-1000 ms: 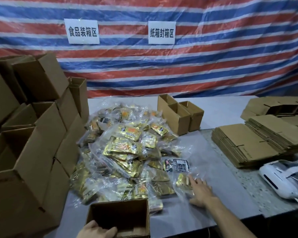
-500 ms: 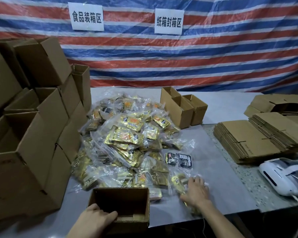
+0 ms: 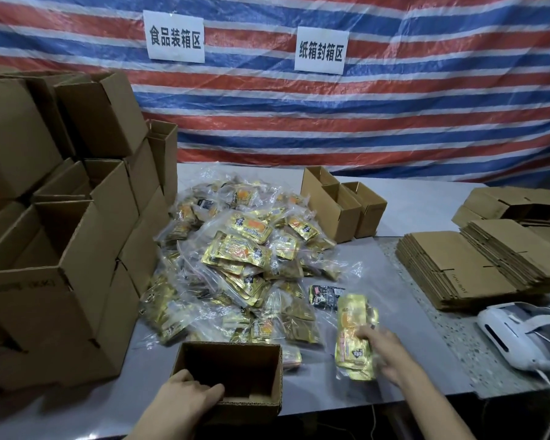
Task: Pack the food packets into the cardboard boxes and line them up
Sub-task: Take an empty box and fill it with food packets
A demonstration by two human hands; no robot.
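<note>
Grey sheeting covers the bench (image 3: 410, 211), backed by a red, white and blue striped tarp (image 3: 378, 128). At its front edge the left hand (image 3: 188, 396) grips the near wall of an open cardboard box (image 3: 235, 366); right of it the right hand (image 3: 386, 352) clutches a bag of gold food packets (image 3: 351, 325) beside the central heap (image 3: 242, 255)

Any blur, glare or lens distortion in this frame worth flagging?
Head view: the right hand and the gold packet it grips are motion-blurred; clear wrappers on the pile catch glare; the wide lens bows the tarp stripes.
</note>
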